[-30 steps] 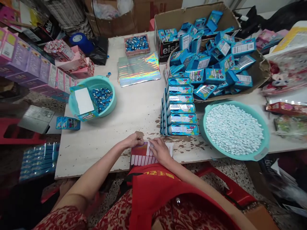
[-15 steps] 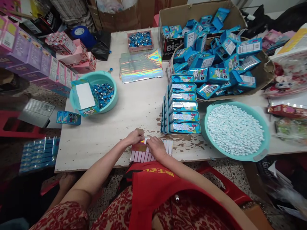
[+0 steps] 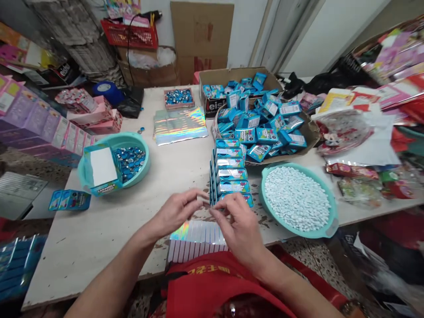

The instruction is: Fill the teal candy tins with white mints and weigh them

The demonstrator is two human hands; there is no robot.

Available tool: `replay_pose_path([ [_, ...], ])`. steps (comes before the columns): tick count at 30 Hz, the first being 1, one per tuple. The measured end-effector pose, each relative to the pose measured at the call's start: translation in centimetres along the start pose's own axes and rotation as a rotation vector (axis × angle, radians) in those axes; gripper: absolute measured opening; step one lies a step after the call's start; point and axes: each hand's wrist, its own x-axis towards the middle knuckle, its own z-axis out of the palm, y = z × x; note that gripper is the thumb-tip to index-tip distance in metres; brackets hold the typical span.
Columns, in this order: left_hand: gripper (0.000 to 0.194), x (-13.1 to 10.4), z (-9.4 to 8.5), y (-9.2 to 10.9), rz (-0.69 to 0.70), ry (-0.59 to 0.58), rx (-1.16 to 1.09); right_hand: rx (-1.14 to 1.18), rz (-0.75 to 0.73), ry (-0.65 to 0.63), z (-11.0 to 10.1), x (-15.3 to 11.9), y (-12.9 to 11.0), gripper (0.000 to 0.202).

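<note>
My left hand (image 3: 179,213) and my right hand (image 3: 241,227) are raised over the near part of the table, thumb and fingers drawn together, fingertips almost meeting. Whatever thin thing they pinch is too small to make out. Below them, at the table's front edge, lies a shiny holographic sheet (image 3: 198,233) divided into narrow strips, partly hidden by my right hand. Just beyond my fingertips, a row of blue candy boxes (image 3: 232,174) with glittery strips along their upward sides stands on the table. My right hand overlaps the nearest box in view.
At right stands a turquoise basin of pale candies (image 3: 296,198). Cartons of blue boxes (image 3: 265,128) are behind the row. At left, another turquoise basin (image 3: 144,165) holds blue-and-silver caps and an open carton (image 3: 104,170). More holographic sheets (image 3: 180,126) and a cap tray (image 3: 179,98) lie farther back.
Both hands have come up off the strip sheet and moved forward toward the row of blue boxes. The head view has tilted up, showing more of the wall and the right side.
</note>
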Motion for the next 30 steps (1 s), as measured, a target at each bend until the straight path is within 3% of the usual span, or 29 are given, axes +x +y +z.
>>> replay_pose_path([
  [3,0.021,3.4,-2.6,3.1,0.129,0.006,0.077,-0.029,-0.010,0.112,-1.9,3.6,0.0,0.011],
  [6,0.019,7.7,-4.6,4.5,0.185,-0.045,0.033,-0.072,0.038,0.153,-2.8,8.4,2.0,0.014],
  [10,0.019,13.4,-6.1,4.2,0.179,-0.014,-0.042,-0.129,0.198,0.114,-2.4,14.7,5.9,0.016],
  [13,0.019,16.0,-6.5,3.2,0.144,-0.013,-0.080,-0.139,0.292,0.054,-2.0,17.2,7.4,0.015],
  [19,0.020,17.6,-6.1,1.5,0.117,-0.025,-0.179,-0.249,0.372,0.034,-1.4,17.6,8.2,0.010],
  [21,0.020,17.8,-5.7,0.8,0.114,-0.024,-0.253,-0.241,0.364,0.101,-1.3,17.4,9.0,0.009],
  [24,0.021,18.1,-4.8,-0.9,0.041,0.032,-0.268,-0.058,0.402,0.213,-1.1,17.1,10.6,0.029],
  [27,0.026,17.8,-3.2,-2.8,-0.041,0.269,-0.182,0.173,0.496,0.259,-0.8,16.9,11.8,0.045],
  [29,0.038,17.4,-1.7,-3.6,0.048,0.452,-0.225,0.277,0.544,0.208,-0.4,16.9,12.0,0.047],
  [30,0.047,17.1,-0.9,-3.8,0.122,0.490,-0.282,0.328,0.559,0.143,-0.2,16.9,12.0,0.044],
])
